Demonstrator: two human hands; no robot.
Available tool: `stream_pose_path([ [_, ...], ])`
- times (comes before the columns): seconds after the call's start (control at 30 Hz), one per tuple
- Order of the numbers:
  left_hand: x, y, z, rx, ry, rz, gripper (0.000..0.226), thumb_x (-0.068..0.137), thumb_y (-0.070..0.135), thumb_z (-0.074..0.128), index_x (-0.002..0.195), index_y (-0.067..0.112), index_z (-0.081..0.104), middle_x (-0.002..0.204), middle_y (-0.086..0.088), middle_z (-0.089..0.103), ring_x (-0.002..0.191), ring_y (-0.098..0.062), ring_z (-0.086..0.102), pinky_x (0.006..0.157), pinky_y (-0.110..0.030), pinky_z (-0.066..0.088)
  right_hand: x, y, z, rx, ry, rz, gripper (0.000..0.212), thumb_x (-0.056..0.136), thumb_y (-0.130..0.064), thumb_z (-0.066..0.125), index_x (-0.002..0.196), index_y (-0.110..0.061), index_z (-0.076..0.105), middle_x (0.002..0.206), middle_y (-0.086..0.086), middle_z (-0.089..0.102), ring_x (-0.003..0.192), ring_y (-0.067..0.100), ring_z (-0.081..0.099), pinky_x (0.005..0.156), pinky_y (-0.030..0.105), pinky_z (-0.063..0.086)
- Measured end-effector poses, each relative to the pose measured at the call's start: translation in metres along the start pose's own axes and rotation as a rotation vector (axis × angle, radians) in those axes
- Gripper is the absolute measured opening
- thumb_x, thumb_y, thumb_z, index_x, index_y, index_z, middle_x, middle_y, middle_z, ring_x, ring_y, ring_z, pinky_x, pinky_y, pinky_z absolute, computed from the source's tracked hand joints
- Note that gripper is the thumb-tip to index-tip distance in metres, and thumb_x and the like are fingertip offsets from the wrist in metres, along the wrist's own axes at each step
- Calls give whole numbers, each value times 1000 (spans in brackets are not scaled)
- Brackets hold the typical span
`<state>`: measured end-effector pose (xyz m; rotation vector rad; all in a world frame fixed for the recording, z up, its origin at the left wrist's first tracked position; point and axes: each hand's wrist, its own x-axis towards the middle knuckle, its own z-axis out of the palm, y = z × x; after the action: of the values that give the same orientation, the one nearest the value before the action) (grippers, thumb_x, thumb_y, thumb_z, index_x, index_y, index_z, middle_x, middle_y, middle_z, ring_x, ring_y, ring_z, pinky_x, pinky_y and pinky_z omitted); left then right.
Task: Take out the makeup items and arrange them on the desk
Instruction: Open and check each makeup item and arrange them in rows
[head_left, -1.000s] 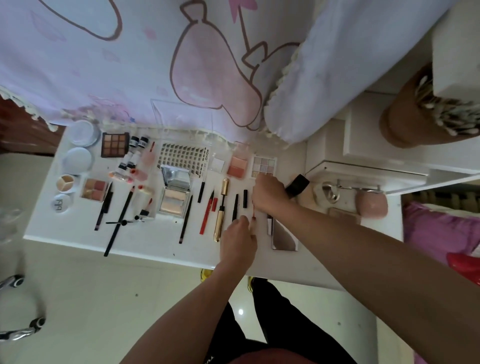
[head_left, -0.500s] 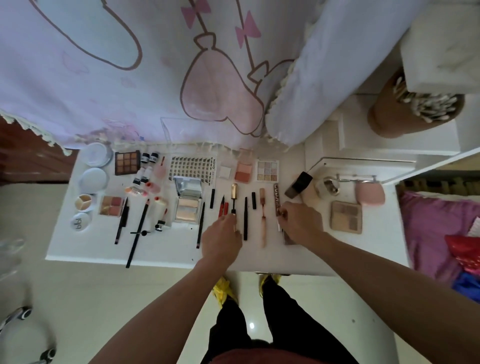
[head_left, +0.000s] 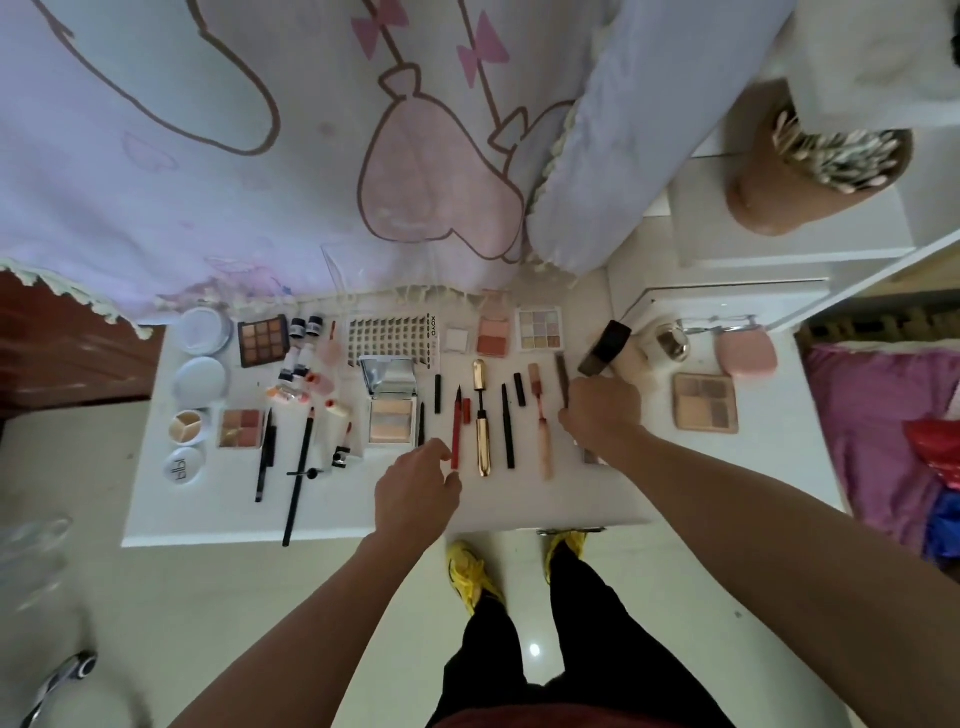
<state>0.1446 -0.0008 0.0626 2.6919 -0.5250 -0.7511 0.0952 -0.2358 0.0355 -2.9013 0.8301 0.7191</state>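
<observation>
Across the white tabletop, the makeup items lie in close rows, leaving little spare room. My right hand is curled over the lower end of the slim brown wand, apparently pinching it. My left hand sits loosely curled with fingertips by the red liner, and I cannot tell whether it grips. A careless wrist sweep could roll the gold mascara and its round neighbours out of line, or off the near edge.

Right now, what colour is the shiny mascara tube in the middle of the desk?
The mascara tube is gold, clearest in the head view.
</observation>
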Motion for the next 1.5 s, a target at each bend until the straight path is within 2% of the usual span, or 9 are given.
stream_pose_path([
  [0.33, 3, 12, -32, -69, 27, 121, 25, 89, 25, 61, 114, 20, 61, 88, 8, 63, 84, -13, 59, 77, -32, 53, -24, 13, -19, 329, -3, 67, 30, 90, -47, 54, 83, -18, 59, 78, -2, 62, 69, 17, 57, 58, 27, 39],
  [0.47, 9, 31, -60, -132, 102, 277, 22, 92, 27, 61, 113, 21, 62, 106, 6, 59, 84, -8, 58, 79, -31, 52, -53, 22, -48, 566, -61, -53, 18, 94, -39, 56, 83, -24, 57, 78, -5, 63, 65, 10, 58, 52, 22, 36],
  [0.63, 5, 56, -103, -226, 62, 530, 36, 92, 31, 61, 127, 30, 54, 125, 12, 49, 104, -6, 53, 83, -29, 50, -98, 31, -108, 808, -12, -283, 21, 99, -28, 53, 91, -15, 66, 70, -4, 60, 61, 11, 55, 58, 21, 42],
  [0.77, -7, 72, -127, -263, -110, 588, 16, 95, 29, 56, 111, 29, 61, 95, 9, 64, 80, 0, 60, 69, -14, 48, -116, 35, -143, 982, 64, -389, 30, 100, -25, 52, 88, -2, 67, 61, 6, 52, 52, 9, 44, 52, 20, 36],
  [0.93, -22, 84, -145, -353, -235, 600, 16, 98, 20, 51, 87, 29, 59, 70, -1, 61, 59, -5, 56, 57, -18, 49, -121, 46, -160, 1393, 15, -269, 24, 100, -16, 53, 92, -4, 72, 62, 10, 52, 48, 14, 44, 45, 25, 35],
  [1.07, -24, 96, -147, -60, -177, 645, 12, 100, 30, 45, 96, 29, 56, 78, 2, 62, 66, -14, 55, 65, -35, 50, -123, 40, -163, 1378, 33, -245, 27, 101, -16, 52, 86, -3, 69, 52, -3, 45, 43, 9, 41, 42, 19, 34],
  [1.2, -22, 102, -155, -208, -225, 619, 21, 101, 26, 45, 105, 15, 63, 84, -10, 62, 69, -15, 51, 69, -41, 47, -120, 36, -173, 1285, 130, -303, 29, 99, -14, 55, 88, 12, 64, 50, -1, 45, 41, 9, 39, 43, 21, 32],
  [1.37, -22, 99, -164, -413, -233, 538, 34, 101, 32, 43, 80, 19, 66, 60, 4, 48, 52, -8, 40, 52, -25, 36, -121, 33, -182, 1186, 202, -444, 15, 96, -11, 59, 91, -6, 72, 50, -7, 50, 46, 8, 43, 50, 24, 38],
  [1.5, -26, 98, -164, -442, -233, 506, 35, 100, 33, 44, 79, 15, 65, 54, 9, 44, 48, -8, 36, 47, -21, 32, -123, 32, -181, 1236, 211, -471, 12, 92, -5, 64, 94, -13, 73, 57, -10, 62, 53, 3, 55, 57, 21, 49],
])
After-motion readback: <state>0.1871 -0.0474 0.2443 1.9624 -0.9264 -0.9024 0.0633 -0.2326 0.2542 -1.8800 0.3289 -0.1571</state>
